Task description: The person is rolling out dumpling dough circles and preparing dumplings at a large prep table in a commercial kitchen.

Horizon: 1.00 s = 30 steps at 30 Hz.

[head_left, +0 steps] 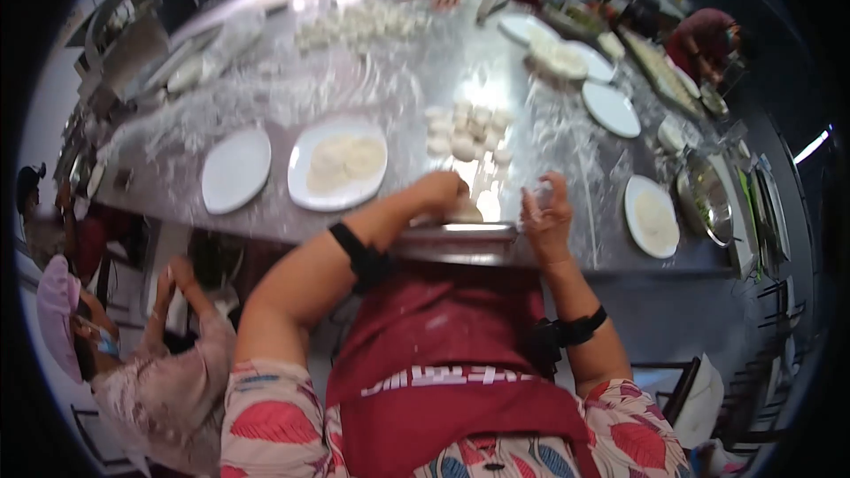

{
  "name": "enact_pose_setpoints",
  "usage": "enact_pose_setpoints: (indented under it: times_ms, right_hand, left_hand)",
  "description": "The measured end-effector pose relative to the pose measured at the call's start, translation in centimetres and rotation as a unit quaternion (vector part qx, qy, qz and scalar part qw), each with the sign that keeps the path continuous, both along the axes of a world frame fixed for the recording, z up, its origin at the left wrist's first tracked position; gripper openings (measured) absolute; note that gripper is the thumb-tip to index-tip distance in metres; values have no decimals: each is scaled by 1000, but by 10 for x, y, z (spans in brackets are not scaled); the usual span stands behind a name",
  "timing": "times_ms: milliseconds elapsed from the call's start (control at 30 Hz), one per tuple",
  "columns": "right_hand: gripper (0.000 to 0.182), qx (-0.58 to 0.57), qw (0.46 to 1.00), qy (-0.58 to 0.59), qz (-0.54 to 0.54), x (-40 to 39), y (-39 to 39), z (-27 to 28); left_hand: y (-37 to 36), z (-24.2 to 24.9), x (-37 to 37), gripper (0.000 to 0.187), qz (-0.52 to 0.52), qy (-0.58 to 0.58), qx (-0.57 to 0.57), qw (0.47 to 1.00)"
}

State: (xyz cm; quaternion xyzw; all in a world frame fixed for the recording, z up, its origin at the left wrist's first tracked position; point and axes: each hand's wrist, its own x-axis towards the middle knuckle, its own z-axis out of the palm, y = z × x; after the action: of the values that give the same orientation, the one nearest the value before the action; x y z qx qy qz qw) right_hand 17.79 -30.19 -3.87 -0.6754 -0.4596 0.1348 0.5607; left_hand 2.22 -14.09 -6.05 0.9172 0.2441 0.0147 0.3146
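Note:
My left hand [440, 195] is closed at the front edge of the metal table, its fingertips on a round, flat piece of dough [471, 213]. The hand partly covers the dough, and motion blurs it a little. To its right, my right hand [549, 212] is raised just above the table edge, fingers bent and apart, with flour on them. I see nothing held in it. Beyond both hands lies a cluster of small dough pieces [465, 133].
A white plate with flat dough rounds [341, 168] and another white plate [237, 173] stand left. On the right are a plate [655, 217] and a metal bowl [706, 199]. Flour covers much of the table [266, 88]. Co-workers stand at the far side and lower left.

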Motion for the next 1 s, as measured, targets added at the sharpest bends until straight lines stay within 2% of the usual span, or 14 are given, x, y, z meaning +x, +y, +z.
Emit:
enact_pose_setpoints:
  times_ms: [100,133,200,267,333,467,533,633,733,800,833,933,1000]
  right_hand:
    - [30,48,998,-31,-16,-13,-31,-7]
    - [29,59,994,-83,-27,-9,-25,-10]
    - [28,88,977,-185,-60,7,8,-16]
    - [28,100,971,-213,-51,15,45,-13]
    - [30,20,997,-76,-16,14,60,-9]
    - [29,75,973,-211,-49,10,17,-14]
    - [30,22,998,-41,-44,-13,-20,-2]
    - [30,17,999,10,-37,-17,-21,2]
    - [30,107,970,-215,-47,11,36,-11]
    - [29,66,991,-112,-30,12,62,-10]
    - [30,60,993,-97,-17,14,64,-11]
    - [30,117,957,-260,-58,9,29,-6]
    - [30,40,995,-87,-23,-6,-10,-4]
  left_hand:
    - [-6,13,-15,16,45,-36,-124,991]
    - [-8,17,-18,16,50,-26,-158,986]
    - [-12,24,-17,16,40,-10,-97,994]
    - [-13,28,-10,18,42,-1,-41,998]
    - [-9,23,0,20,62,-5,6,998]
    - [-7,15,2,22,-9,12,20,1000]
    - [-4,15,-4,21,-2,-7,-25,1000]
    - [-9,22,-10,20,-1,-9,-114,993]
    - [-15,32,-1,19,8,2,-51,999]
    - [-10,25,6,21,28,0,-28,999]
    - [-7,20,10,21,29,0,-32,999]
    - [-7,19,12,18,1,-3,-26,1000]
    - [-3,14,7,17,-21,-13,20,999]
